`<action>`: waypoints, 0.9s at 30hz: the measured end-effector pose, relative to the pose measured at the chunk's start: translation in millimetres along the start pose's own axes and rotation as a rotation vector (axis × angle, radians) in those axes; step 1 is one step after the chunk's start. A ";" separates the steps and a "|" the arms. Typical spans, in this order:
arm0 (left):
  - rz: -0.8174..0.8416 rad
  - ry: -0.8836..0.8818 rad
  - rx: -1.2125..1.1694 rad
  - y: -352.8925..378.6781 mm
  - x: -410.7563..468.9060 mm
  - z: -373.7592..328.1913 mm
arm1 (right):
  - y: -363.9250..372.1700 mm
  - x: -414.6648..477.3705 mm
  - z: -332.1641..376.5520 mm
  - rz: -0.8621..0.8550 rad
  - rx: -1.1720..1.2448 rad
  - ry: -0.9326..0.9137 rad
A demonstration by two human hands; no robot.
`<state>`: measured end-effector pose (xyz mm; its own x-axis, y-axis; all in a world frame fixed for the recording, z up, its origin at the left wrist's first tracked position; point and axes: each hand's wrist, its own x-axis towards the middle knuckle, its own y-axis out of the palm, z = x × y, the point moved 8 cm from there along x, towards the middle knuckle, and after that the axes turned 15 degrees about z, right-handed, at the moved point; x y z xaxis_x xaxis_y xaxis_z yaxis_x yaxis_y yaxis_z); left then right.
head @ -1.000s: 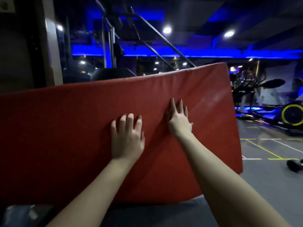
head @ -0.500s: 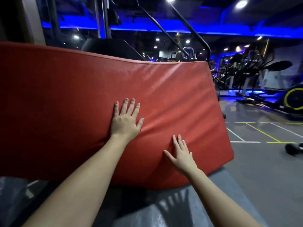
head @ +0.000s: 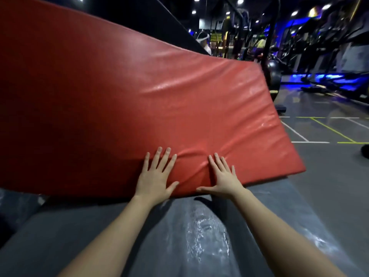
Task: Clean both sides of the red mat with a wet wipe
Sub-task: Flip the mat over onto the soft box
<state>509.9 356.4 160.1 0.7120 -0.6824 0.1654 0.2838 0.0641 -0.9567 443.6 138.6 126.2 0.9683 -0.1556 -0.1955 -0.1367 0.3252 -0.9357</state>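
Red mat (head: 139, 92) tilted on edge over grey pad (head: 179, 236). Left hand (head: 154, 176), right hand (head: 223, 177) flat, fingers spread, pressing lower edge, gripping nothing. Risk: mat toppling uncontrolled, poss. slipping. No wipe visible.

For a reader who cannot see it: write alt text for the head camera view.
The left hand and the right hand press flat, fingers spread, near the lower edge of a large red mat tilted above a shiny grey surface. Neither hand holds anything; exercise machines stand in a dim, blue-lit gym behind.
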 end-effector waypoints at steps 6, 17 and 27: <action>0.188 0.011 -0.073 47.5 15.6 -0.3 | 24.4 20.5 -14.9 0.142 -0.132 0.003; 0.626 0.078 -0.018 64.5 14.8 -21.7 | 24.3 8.4 2.6 0.047 -0.525 -0.056; 0.584 0.187 0.061 -0.5 -88.4 -9.5 | 5.7 -114.6 10.1 -0.001 -0.459 -0.005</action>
<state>440.6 409.8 143.7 0.6379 -0.6378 -0.4315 -0.0790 0.5032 -0.8606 334.0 167.7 146.3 0.9692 -0.1508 -0.1945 -0.2135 -0.1217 -0.9693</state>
